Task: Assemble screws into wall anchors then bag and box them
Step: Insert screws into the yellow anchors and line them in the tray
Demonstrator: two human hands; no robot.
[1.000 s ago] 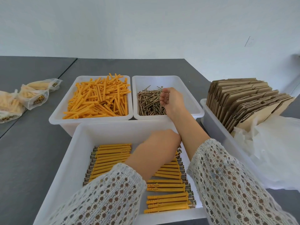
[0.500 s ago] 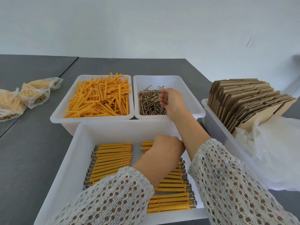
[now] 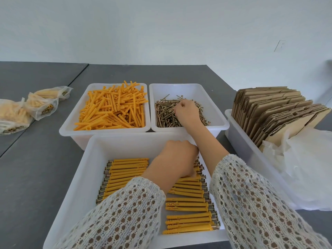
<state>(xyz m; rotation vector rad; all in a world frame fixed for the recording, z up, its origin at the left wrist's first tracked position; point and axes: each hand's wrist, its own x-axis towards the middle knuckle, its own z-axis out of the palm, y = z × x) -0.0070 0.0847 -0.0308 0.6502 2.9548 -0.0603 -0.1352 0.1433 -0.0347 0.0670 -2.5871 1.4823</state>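
- The screws [image 3: 168, 112] lie in a loose heap in the far right white tub [image 3: 218, 112], and the right hand [image 3: 187, 112] is down among them, fingers curled into the pile; whether its grip has closed on a screw I cannot tell.
- The left hand [image 3: 177, 157] hangs over the near tub [image 3: 86, 177], fingers bent under and out of sight, so its grip is also unclear.
- Below that hand, finished anchors with screws in them [image 3: 188, 207] lie in two neat rows on the tub floor, screw heads pointing outward.
- Loose orange anchors [image 3: 113, 110] fill the far left tub [image 3: 71, 123], which sits touching the screw tub.
- On the right, flat cardboard boxes [image 3: 273, 108] stand on edge in a long tub [image 3: 239, 141], with crumpled clear plastic bags [image 3: 309, 168] in front of them.
- Well off to the left on the grey desk [image 3: 36, 168] sit filled bags [image 3: 41, 106] of anchors.
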